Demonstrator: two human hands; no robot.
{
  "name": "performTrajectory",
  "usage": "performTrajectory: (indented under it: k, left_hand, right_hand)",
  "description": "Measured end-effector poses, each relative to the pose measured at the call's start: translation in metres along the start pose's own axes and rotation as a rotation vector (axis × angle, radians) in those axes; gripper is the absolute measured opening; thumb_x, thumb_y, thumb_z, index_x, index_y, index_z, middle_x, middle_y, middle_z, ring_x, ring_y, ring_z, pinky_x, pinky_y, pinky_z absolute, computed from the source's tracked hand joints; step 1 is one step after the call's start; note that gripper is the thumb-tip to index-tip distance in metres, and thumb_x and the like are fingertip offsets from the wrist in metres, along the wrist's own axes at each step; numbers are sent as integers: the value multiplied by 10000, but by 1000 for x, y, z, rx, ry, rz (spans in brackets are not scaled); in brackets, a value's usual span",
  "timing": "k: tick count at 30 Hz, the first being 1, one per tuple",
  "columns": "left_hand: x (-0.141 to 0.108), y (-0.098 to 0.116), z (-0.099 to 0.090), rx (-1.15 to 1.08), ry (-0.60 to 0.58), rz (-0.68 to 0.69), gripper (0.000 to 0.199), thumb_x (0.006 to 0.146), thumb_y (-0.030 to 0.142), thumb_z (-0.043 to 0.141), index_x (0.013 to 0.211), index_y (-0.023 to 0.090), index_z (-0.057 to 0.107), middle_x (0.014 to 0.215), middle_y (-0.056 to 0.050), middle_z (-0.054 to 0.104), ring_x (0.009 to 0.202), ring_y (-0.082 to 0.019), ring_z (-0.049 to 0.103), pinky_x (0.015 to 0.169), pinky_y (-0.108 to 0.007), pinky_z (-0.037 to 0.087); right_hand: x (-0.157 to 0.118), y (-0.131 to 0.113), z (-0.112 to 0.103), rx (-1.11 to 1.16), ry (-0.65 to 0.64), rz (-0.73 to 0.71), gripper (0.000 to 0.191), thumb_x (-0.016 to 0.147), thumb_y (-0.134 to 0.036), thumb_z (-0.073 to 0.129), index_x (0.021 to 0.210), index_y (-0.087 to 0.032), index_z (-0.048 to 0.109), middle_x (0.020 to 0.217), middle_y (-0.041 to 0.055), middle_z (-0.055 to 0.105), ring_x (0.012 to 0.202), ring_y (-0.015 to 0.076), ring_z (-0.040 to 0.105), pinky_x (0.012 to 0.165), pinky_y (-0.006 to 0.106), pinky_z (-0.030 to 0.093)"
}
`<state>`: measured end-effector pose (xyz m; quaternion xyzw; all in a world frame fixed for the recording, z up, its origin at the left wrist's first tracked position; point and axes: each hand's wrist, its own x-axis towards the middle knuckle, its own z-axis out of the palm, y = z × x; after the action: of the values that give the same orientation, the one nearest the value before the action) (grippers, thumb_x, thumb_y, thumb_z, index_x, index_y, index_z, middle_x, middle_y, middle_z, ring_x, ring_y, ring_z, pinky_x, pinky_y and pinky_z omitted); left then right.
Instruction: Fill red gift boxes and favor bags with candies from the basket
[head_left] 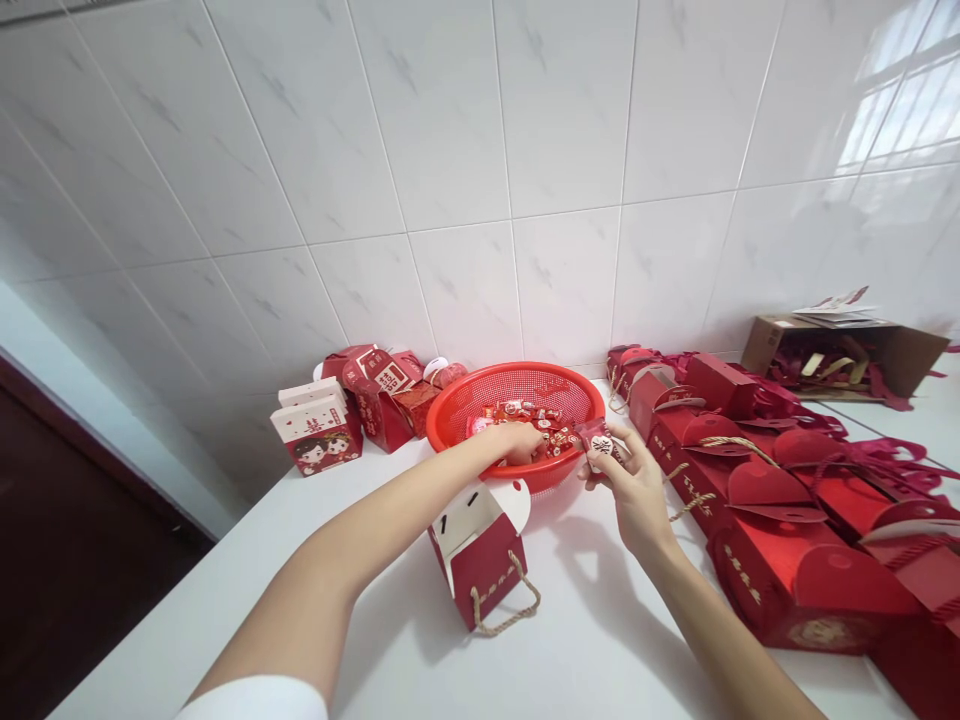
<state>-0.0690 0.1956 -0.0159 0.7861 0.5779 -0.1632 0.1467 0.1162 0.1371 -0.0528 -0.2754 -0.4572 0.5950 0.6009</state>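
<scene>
A red plastic basket (525, 372) holds wrapped candies (559, 440). My left hand (519, 442) reaches over its near rim into the candies, fingers curled down; what they grip, if anything, is hidden. Right of the basket, my right hand (628, 475) pinches a red and white candy packet (602, 446) between thumb and fingers. Below my left forearm stands an open red gift box (487, 565) with a white inside and a rope handle hanging at its front.
Closed red gift boxes (772, 560) stand in rows at the right. Behind them lies a cardboard box (911, 360) with ribbons. Left of the basket are cartoon-printed boxes (321, 435) and red packages (379, 400). A tiled wall (465, 280) closes off the white table (300, 560).
</scene>
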Motion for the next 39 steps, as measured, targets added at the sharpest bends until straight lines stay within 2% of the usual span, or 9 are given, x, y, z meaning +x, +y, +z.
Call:
performTrajectory:
  k: [4, 9, 16, 19, 23, 26, 30, 35, 39]
  left_hand:
    - [-3, -8, 0, -96, 57, -5, 88, 644, 114, 662, 705, 177, 652, 696, -34, 677, 686, -220, 648, 651, -301, 488]
    - [-14, -30, -5, -446, 236, 86, 168, 737, 102, 575, 881, 175, 623, 805, -6, 681, 736, -152, 653, 671, -245, 498]
    - [-33, -43, -11, -988, 440, 257, 352, 602, 112, 763, 938, 159, 670, 913, -14, 657, 856, -146, 609, 778, -279, 496]
    - [-44, -36, -14, -1061, 450, 286, 356, 598, 134, 801, 931, 162, 679, 987, -29, 665, 898, -151, 613, 806, -293, 504]
    - [-54, -23, -18, -1140, 367, 338, 353, 622, 159, 794, 944, 167, 650, 903, -7, 658, 810, -129, 619, 769, -294, 514]
    - [-55, -19, -22, -1078, 368, 335, 276, 638, 122, 727, 896, 161, 639, 856, 1, 657, 786, -126, 630, 748, -275, 514]
    - [-47, -28, -26, -864, 342, 129, 143, 661, 65, 542, 758, 161, 586, 770, 2, 653, 657, -128, 644, 640, -251, 509]
    - [-23, -39, -28, -314, 101, -9, 201, 631, 36, 510, 706, 171, 639, 743, -1, 691, 697, -155, 646, 644, -233, 492]
    - [6, -34, -31, -199, 76, -15, 297, 624, 35, 564, 818, 197, 719, 841, -7, 739, 806, -184, 661, 722, -242, 495]
  right_hand:
    - [0, -1, 0, 3, 0, 2, 412, 666, -324, 776, 999, -196, 571, 651, -40, 633, 549, 136, 582, 519, 261, 453]
    - [-1, -3, 1, 9, 13, 20, 395, 649, -326, 783, 970, -195, 594, 667, -36, 634, 538, 134, 584, 516, 267, 460]
    - [-1, -1, 3, 4, -16, 48, 336, 658, -343, 783, 908, -194, 614, 691, -18, 648, 571, 145, 601, 530, 277, 484]
    - [-1, 1, 3, 25, -7, 83, 382, 648, -372, 799, 914, -203, 584, 742, 2, 685, 606, 165, 633, 557, 297, 517]
    - [-1, 2, 4, 42, 1, 120, 445, 632, -403, 811, 941, -213, 552, 825, 19, 720, 608, 166, 643, 581, 323, 549]
    - [-1, 2, 4, 36, 13, 116, 428, 640, -377, 795, 948, -217, 546, 823, 15, 724, 596, 159, 636, 549, 298, 530]
    - [0, 1, 3, 25, 46, 86, 376, 649, -341, 765, 926, -220, 542, 798, 1, 712, 557, 145, 613, 498, 272, 485]
    - [0, 2, 2, 10, 30, 66, 355, 674, -362, 765, 923, -212, 562, 800, -1, 700, 537, 135, 595, 493, 273, 476]
    - [1, 1, 0, 8, 43, 45, 351, 689, -360, 763, 941, -208, 573, 823, 7, 705, 540, 128, 587, 501, 272, 481]
